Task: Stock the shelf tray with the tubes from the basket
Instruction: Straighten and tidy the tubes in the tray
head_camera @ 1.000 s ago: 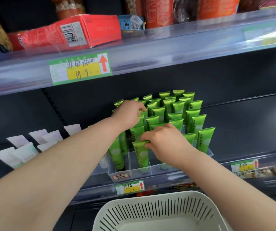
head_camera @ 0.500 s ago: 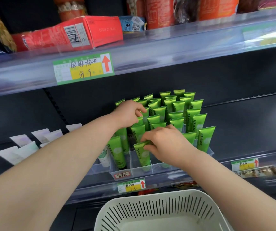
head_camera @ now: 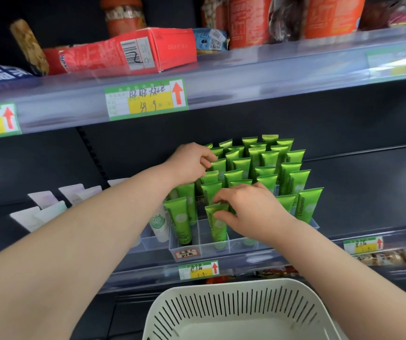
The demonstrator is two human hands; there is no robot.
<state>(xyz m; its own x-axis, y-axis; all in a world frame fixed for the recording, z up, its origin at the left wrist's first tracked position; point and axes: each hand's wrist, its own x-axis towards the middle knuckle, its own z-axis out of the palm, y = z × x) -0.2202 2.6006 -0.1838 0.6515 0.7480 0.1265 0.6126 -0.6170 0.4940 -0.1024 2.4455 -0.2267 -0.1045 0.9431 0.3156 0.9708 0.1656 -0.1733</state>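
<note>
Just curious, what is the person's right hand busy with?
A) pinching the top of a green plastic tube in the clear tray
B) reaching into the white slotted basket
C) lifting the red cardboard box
A: the right hand pinches the top of a green plastic tube standing at the front of the clear plastic tray.

Open dark shelf floor (head_camera: 368, 192) right of the clear tray (head_camera: 237, 247), densely packed green tubes (head_camera: 295, 177) inside, upper shelf (head_camera: 246, 77) overhead
</note>
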